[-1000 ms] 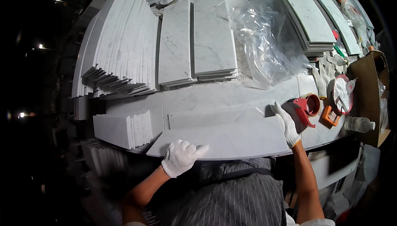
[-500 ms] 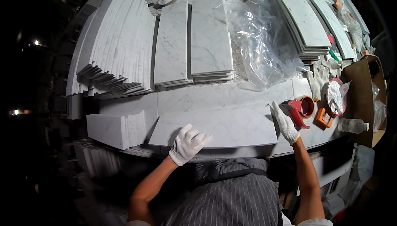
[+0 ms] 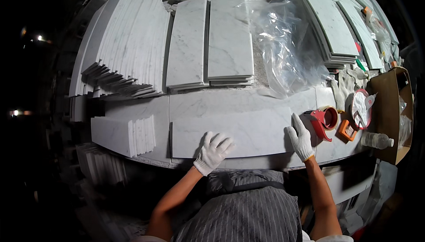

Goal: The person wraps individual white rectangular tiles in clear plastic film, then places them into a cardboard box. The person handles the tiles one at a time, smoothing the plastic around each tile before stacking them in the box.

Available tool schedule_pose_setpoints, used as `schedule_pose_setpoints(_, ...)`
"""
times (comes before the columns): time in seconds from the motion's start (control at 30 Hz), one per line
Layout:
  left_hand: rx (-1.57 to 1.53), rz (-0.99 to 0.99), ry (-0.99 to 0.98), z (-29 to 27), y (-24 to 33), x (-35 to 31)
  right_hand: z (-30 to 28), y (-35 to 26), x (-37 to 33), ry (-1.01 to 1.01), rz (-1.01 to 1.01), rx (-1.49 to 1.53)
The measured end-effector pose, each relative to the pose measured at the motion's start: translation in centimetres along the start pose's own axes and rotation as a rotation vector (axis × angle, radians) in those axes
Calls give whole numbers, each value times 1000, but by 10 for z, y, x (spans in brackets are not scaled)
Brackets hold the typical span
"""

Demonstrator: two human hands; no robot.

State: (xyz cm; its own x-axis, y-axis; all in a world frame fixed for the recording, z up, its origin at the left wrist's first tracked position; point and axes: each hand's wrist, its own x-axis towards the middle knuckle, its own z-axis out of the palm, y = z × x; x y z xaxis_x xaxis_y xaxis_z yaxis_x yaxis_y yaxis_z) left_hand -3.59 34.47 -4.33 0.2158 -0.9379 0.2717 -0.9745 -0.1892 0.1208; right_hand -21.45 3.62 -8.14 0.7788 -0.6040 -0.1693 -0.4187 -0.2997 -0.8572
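The gloved left hand (image 3: 213, 153), curled a second ago, now spreads loosely over the near edge of a marble slab (image 3: 261, 131). The gloved right hand (image 3: 300, 139) is open at its end, the slab flat between them.

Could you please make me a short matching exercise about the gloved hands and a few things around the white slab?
Column one:
1. left hand
2. right hand
3. tape dispenser
4. plastic bottle

Column two:
A. red
B. at the right end of the slab
C. transparent, lying beside the cardboard box
D. at the slab's near edge

Right pairs: 1-D, 2-B, 3-A, 4-C
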Motion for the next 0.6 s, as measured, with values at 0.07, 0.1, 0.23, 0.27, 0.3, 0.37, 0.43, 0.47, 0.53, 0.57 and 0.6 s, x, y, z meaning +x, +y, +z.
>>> schedule_pose_setpoints(0.07, 24, 15, 17, 4, 0, -4, 5, 0, -2, 51, -19, -35)
schedule_pose_setpoints(0.1, 14, 15, 21, 5, 0, -4, 6, -1, -3, 66, -9, -26)
schedule_pose_setpoints(0.23, -65, 27, -87, -2, -7, 2, 6, 3, -9, 94, -11, -90)
schedule_pose_setpoints(0.27, -91, 33, -125, -1, -9, 3, 5, 6, -11, 94, -22, -132)
schedule_pose_setpoints(0.3, -115, 36, -166, -2, -11, 2, 4, 5, -11, 92, -91, -220)
schedule_pose_setpoints(0.37, -142, 31, -208, -1, -12, -6, 4, 3, -9, 65, -55, -223)
schedule_pose_setpoints(0.43, -137, 17, -200, 2, -17, -12, 3, -11, -4, 43, -52, -272)
schedule_pose_setpoints(0.47, -139, 1, -223, 4, -15, -16, 2, -18, -7, 38, -49, -289)
schedule_pose_setpoints(0.53, -123, -25, -265, 6, -15, -22, 2, -12, -11, 53, -65, -356)
schedule_pose_setpoints(0.57, -188, -18, -222, 8, -20, -26, 8, 1, -12, 149, -150, -350)
schedule_pose_setpoints(0.6, -296, -140, -142, 1, -26, -22, 10, 8, -14, 199, -183, -318)
